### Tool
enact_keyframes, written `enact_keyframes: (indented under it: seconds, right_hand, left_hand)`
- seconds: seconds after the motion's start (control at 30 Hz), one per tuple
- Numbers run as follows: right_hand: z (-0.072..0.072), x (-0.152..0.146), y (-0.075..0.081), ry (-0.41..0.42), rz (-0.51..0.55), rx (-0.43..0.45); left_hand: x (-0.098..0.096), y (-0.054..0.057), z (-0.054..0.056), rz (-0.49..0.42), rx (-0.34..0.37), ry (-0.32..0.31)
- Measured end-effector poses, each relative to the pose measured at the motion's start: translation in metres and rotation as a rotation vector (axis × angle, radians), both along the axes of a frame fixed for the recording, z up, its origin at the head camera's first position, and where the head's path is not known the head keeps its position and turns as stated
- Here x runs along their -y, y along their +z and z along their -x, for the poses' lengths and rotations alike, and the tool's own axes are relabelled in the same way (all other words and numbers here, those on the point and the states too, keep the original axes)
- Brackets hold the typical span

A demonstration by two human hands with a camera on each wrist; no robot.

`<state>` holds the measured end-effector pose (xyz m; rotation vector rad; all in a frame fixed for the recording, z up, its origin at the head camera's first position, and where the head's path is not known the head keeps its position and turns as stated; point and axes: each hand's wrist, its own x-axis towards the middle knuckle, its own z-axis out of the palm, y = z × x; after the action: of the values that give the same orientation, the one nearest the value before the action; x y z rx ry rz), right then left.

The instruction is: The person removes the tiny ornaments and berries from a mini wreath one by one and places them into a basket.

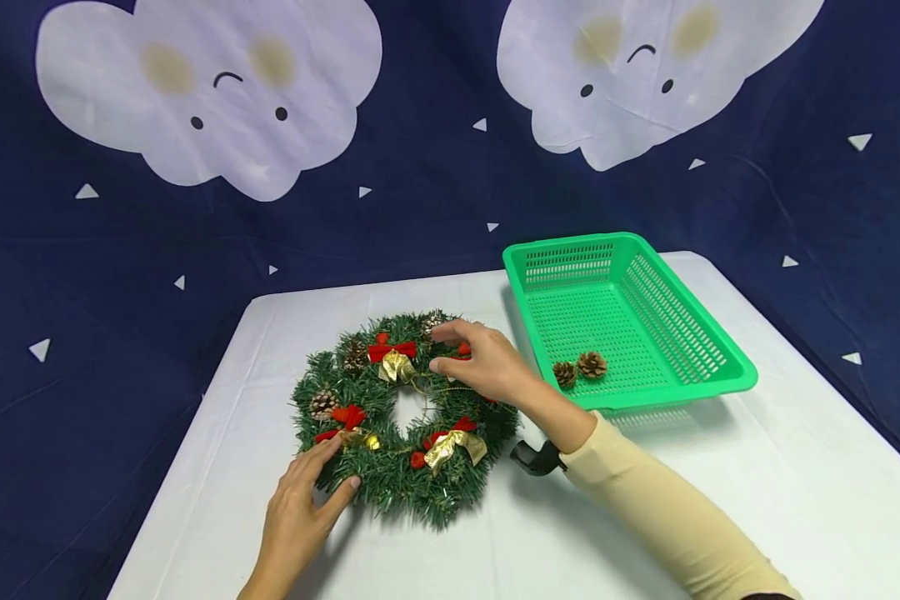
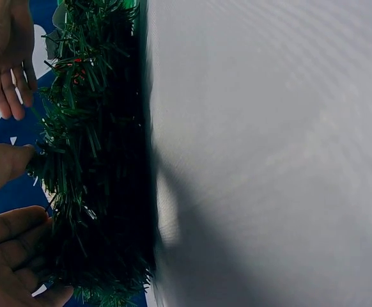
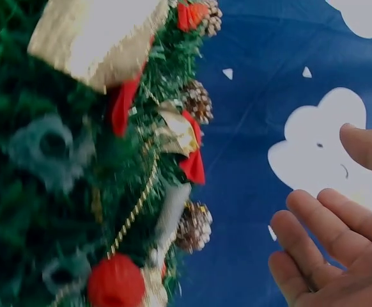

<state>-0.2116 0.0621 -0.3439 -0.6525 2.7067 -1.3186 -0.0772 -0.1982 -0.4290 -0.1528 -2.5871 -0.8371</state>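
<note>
Wreath [image 1: 397, 471] lies on the white surface [image 1: 210, 508], left of the green basket [image 1: 660, 397], its bows [image 1: 456, 446] and pinecones [image 1: 324, 405] facing up, presumably so the decorated side is easy to reach. At its near left edge, the left hand [image 1: 297, 504] touches it with thumb and fingers spread, likely to steady it. The right hand [image 1: 487, 358] hovers over its far right part, fingers and thumb wide apart, holding nothing. Two loose cones [image 1: 592, 365] sit together in the basket's near left corner, perhaps so they cannot roll away.
</note>
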Motion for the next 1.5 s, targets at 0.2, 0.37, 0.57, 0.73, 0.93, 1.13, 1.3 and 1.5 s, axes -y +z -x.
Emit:
enact_keyframes:
  seconds: [0.2,0.37,0.57,0.73,0.93,1.13,1.3,1.5]
  right_hand:
    - [-0.001,0.02,-0.006,0.042,-0.01,-0.041]
    - [-0.003,0.039,-0.009,0.088,-0.032,-0.051]
    - [-0.005,0.061,-0.01,0.151,-0.081,-0.091]
    - [-0.007,0.075,-0.01,0.182,-0.109,-0.117]
    - [-0.008,0.089,-0.011,0.206,-0.149,-0.129]
    - [-0.01,0.105,-0.012,0.213,-0.197,-0.15]
    - [-0.012,0.116,-0.014,0.212,-0.236,-0.158]
    - [-0.014,0.128,-0.018,0.206,-0.252,-0.162]
  left_hand:
    - [0.0,0.001,0.0,0.003,-0.004,-0.003]
    - [0.0,0.001,0.0,0.008,-0.014,-0.005]
    - [0.001,0.0,0.001,0.009,-0.015,-0.006]
    - [0.002,0.0,0.001,0.005,0.01,0.001]
    - [0.002,0.001,0.0,0.003,0.039,0.008]
    - [0.001,0.001,0.0,0.01,0.043,0.005]
    - [0.0,0.002,-0.001,0.011,0.05,0.004]
    - [0.001,0.001,0.0,0.0,0.036,-0.003]
